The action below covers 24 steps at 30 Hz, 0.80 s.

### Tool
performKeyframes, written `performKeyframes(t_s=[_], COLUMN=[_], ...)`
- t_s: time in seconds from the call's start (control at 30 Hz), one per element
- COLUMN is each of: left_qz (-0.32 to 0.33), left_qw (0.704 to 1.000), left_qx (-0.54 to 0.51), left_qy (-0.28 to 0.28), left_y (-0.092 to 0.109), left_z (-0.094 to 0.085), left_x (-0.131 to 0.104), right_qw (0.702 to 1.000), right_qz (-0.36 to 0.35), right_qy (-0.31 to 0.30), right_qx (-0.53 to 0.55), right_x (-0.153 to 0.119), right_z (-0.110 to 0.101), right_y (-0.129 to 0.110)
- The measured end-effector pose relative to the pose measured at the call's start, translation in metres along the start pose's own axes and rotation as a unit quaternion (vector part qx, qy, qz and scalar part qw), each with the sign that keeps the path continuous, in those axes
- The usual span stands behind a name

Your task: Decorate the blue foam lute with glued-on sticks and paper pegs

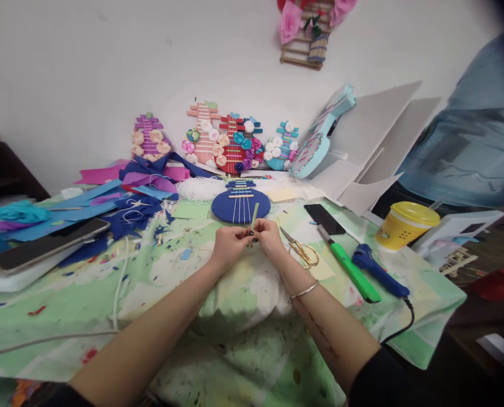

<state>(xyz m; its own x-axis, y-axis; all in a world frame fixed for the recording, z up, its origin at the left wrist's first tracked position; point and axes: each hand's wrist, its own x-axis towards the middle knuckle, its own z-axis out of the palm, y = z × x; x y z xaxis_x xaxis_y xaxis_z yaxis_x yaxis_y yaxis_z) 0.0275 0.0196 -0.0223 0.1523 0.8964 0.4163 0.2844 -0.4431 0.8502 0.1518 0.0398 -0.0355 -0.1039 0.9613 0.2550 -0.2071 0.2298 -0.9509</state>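
Note:
Both hands meet in the middle of the view, low over the table's front part. My left hand (pixel 230 247) is closed, its fingertips pinched at the lower end of a narrow green strip (pixel 255 213). My right hand (pixel 269 237) pinches the same strip, which sticks up between the fingers. Just beyond them lies a dark blue lute-shaped craft piece (pixel 223 208) with pale strings and blue crossbars. Gold-handled scissors (pixel 303 253) rest right of my right hand. The strip's lower end is mostly hidden by the fingers.
On the right lie a green utility knife (pixel 353 271), a blue glue gun (pixel 379 270), a black phone (pixel 323 219) and a yellow cup (pixel 404 226). Another phone (pixel 52 243) and coloured paper (pixel 103 198) are left. Flower-decorated lutes (pixel 234 152) lean at the wall.

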Motion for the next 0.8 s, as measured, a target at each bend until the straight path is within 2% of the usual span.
performKeyframes(t_s=[0.13, 0.23, 0.37, 0.57, 0.7, 0.8], left_qz=[-0.058, -0.092, -0.101, -0.110, -0.112, -0.095], left_qw=[0.995, 0.992, 0.993, 0.992, 0.994, 0.994], left_qx=[-0.069, -0.067, -0.039, -0.045, 0.010, 0.053], left_qy=[-0.044, -0.045, -0.044, -0.027, -0.010, -0.030], left_y=[-0.002, 0.000, 0.004, -0.002, -0.001, 0.003], left_z=[0.001, 0.001, -0.001, -0.003, -0.004, -0.005], left_x=[0.005, 0.004, 0.003, 0.005, 0.004, 0.004], right_qw=[0.997, 0.992, 0.992, 0.998, 0.999, 0.998], right_qz=[0.005, -0.011, -0.005, 0.021, 0.010, 0.011], right_qy=[0.053, 0.083, 0.070, 0.007, -0.009, -0.017], right_qx=[0.055, 0.100, 0.104, 0.059, 0.049, 0.053], right_x=[0.001, 0.001, -0.001, -0.004, -0.003, -0.002], right_z=[-0.001, -0.004, -0.005, -0.003, -0.004, -0.004], right_y=[-0.005, -0.010, -0.013, -0.012, -0.007, -0.005])
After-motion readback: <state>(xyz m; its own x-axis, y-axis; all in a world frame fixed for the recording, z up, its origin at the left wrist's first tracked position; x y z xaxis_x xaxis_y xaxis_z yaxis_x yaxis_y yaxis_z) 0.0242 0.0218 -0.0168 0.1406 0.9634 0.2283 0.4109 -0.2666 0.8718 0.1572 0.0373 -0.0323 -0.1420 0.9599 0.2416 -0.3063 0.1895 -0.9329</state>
